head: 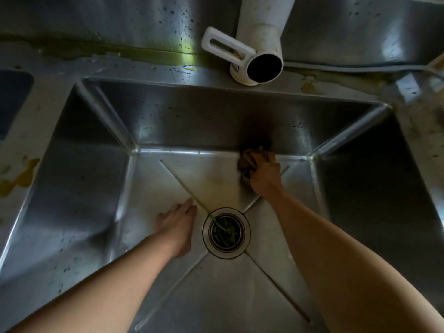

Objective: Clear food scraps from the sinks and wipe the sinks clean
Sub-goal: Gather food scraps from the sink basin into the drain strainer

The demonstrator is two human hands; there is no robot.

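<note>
A: Entry. The crumpled brown cloth rag point(249, 159) sits on the floor of the deep stainless-steel sink basin point(96, 188), pushed into the seam where floor meets far wall. The right hand point(264, 170) has its fingers curled round it, bunching it.

B: Handling?

A: Soft, light, likely wet; it should fold to the corner. I'd judge a grip on the bunched middle best, so no loose edge trails.

B: Scraps?

A: Green stalk pieces point(225, 233) lie in the round metal drain strainer point(227, 251); one long thin green stem point(189, 191) runs from it up the floor crease. Limp and slippery, I expect; pinch it near the strainer.

B: Other hand?

A: The left hand point(176, 222) rests flat on the floor, fingers straight, fingertips just beside the stem. Above, a white plastic spout point(260, 32) overhangs the stained bench point(120, 66).
</note>
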